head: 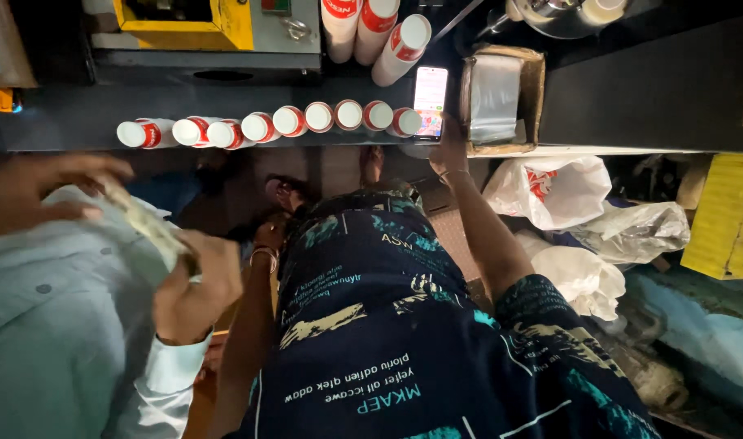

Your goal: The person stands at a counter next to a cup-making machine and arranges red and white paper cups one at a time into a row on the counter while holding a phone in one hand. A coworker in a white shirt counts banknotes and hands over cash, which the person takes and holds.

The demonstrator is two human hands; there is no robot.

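Cardboard box point(534, 73) with folded clear plastic point(493, 97) inside.

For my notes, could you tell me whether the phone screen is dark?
No, the phone screen is lit, showing bright, colourful content beside the row of white bottles.

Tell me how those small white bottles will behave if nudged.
The white bottles look slim and small, so probably light and easy to tip. Packed in a touching row, one may knock its neighbours. Round bodies would likely roll.
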